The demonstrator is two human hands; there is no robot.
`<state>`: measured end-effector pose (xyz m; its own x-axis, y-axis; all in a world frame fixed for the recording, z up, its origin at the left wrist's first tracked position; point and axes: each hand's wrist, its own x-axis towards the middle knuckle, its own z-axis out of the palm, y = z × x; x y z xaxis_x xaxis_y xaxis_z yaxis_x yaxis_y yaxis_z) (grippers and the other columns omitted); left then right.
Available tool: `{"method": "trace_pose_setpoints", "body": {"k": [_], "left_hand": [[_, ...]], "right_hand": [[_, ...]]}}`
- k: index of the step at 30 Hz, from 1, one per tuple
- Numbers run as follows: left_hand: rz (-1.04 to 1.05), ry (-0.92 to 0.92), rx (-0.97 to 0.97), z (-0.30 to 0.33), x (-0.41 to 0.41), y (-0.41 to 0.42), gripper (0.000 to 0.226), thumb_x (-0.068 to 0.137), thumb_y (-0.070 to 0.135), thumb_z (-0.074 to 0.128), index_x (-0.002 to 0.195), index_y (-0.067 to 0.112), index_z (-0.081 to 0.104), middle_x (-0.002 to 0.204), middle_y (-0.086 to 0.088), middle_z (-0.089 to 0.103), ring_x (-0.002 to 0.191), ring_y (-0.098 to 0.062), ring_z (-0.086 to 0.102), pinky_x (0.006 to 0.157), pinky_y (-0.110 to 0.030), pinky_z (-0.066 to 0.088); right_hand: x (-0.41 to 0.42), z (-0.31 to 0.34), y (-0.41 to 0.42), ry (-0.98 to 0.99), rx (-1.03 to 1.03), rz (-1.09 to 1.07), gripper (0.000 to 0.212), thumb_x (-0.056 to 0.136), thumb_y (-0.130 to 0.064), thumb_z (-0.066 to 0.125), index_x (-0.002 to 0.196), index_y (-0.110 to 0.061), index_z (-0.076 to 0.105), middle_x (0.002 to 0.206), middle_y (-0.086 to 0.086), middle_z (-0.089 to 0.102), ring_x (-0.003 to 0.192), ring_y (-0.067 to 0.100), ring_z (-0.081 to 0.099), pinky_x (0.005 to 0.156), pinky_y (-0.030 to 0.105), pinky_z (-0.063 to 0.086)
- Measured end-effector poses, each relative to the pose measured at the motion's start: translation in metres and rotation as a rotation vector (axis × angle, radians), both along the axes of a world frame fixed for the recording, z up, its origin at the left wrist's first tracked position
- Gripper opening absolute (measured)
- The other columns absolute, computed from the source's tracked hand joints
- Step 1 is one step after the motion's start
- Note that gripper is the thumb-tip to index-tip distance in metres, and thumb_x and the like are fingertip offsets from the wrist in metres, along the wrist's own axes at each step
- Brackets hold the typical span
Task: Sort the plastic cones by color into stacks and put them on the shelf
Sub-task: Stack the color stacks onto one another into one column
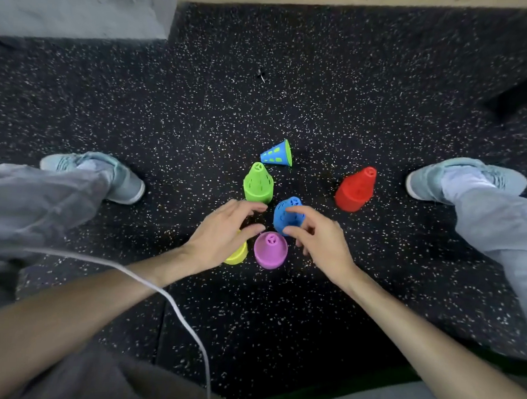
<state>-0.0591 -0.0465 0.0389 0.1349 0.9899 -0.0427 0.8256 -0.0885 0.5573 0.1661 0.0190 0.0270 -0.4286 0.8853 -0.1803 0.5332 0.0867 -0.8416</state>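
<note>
Reaching down between two spread legs, the left hand (223, 230) and right hand (318, 236) hover over a cluster of plastic cones, fingers loosely spread and grasping nothing. The left hand covers most of a yellow cone (238, 255); the right hand's fingertips lie over a blue cone (286, 214), though contact cannot be told. Between the hands stands a purple cone (270, 249), and just beyond them a green cone (258, 183). Farther off, a blue cone with a green one nested inside (276, 153) lies tipped on its side. A red cone (356, 189) stands well apart to the right, with bare floor around it. The black speckled floor (355, 97) stretches open ahead to a pale wooden edge (330, 0) at the top. A white cable (187, 321) crosses the left forearm.
</note>
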Motion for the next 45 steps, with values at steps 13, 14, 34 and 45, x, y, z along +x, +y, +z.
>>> {"method": "trace_pose_setpoints", "body": {"k": [13,14,34,45], "left_hand": [[0.054,0.188,0.025,-0.007,-0.010,0.155,0.051,0.103,0.050,0.042,0.143,0.017,0.047,0.137,-0.001,0.055,0.121,-0.022,0.052,0.104,-0.045,0.045],[0.066,0.167,0.009,-0.012,-0.011,0.166,0.046,0.103,0.046,0.047,0.141,0.020,0.049,0.135,0.000,0.056,0.121,-0.022,0.053,0.104,-0.044,0.045],[0.207,-0.056,-0.468,-0.075,-0.041,0.240,0.063,0.089,0.024,0.077,0.145,0.022,0.048,0.136,-0.005,0.060,0.120,-0.021,0.059,0.100,-0.027,0.044],[0.204,-0.275,-0.168,-0.028,-0.035,0.223,0.050,0.085,0.033,0.082,0.131,0.023,0.063,0.098,0.009,0.066,0.080,-0.008,0.060,0.070,-0.012,0.042]], "right_hand": [[-0.038,0.014,0.116,-0.063,0.295,-0.031,0.027,0.098,-0.036,0.062,0.124,-0.041,0.064,0.074,-0.019,0.056,0.066,0.000,0.053,0.073,0.034,0.047],[-0.040,0.009,0.127,-0.077,0.288,-0.041,0.028,0.098,-0.034,0.063,0.124,-0.041,0.064,0.080,-0.018,0.055,0.071,-0.001,0.053,0.074,0.034,0.046],[-0.081,-0.064,0.194,0.020,-0.183,-0.101,0.037,0.089,-0.017,0.070,0.123,-0.031,0.073,0.114,-0.003,0.075,0.106,0.010,0.067,0.097,0.027,0.047],[-0.068,-0.004,0.180,0.350,-0.064,-0.302,0.025,0.085,-0.001,0.074,0.101,-0.020,0.075,0.094,0.000,0.076,0.082,0.004,0.067,0.082,0.027,0.055]]}}
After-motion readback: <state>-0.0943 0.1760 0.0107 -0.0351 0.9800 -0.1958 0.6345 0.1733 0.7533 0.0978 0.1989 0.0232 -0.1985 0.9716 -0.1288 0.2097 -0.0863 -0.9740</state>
